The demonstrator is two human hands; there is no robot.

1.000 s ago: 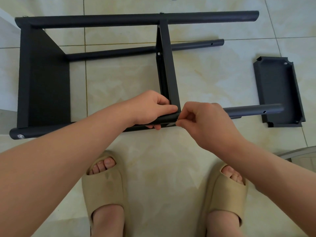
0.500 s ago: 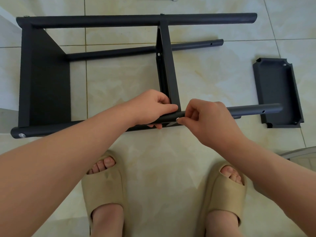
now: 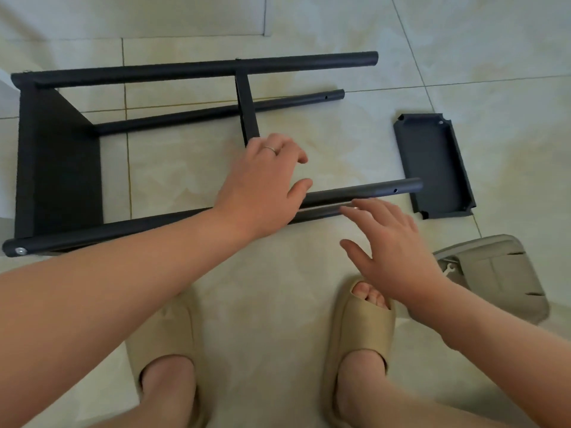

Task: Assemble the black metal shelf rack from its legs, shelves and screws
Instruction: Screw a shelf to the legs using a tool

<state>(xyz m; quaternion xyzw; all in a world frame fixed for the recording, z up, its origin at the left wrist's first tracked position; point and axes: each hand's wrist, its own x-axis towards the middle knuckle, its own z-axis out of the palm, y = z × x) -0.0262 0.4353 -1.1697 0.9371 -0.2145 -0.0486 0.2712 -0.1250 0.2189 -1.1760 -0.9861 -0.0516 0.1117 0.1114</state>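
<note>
Nearest the viewer, beige sandals (image 3: 361, 329) stand on the tiled floor (image 3: 262, 288). The right hand (image 3: 395, 251) is spread and holds nothing, its fingertips just over the near leg (image 3: 380, 190) of the shelf rack (image 3: 185, 114); contact cannot be confirmed. The left hand (image 3: 265, 180), fingers loosely spread and empty, covers the point where the middle shelf (image 3: 247, 109) meets that leg. The rack lies on its side, with its end shelf (image 3: 58, 162) well left of the left hand and a screw head (image 3: 20, 250) showing at the leg's end there. Beyond the right hand lies a loose shelf (image 3: 432, 165), unfitted. The far leg (image 3: 216, 69) ends free.

Risks noted: the joint under the left hand is hidden, so screw seating is unverified. If under-tightened, the middle shelf could skew or drop when the rack is stood up. With neither hand gripping, the unbraced leg ends may splay, putting their holes out of line with the loose shelf.
</note>
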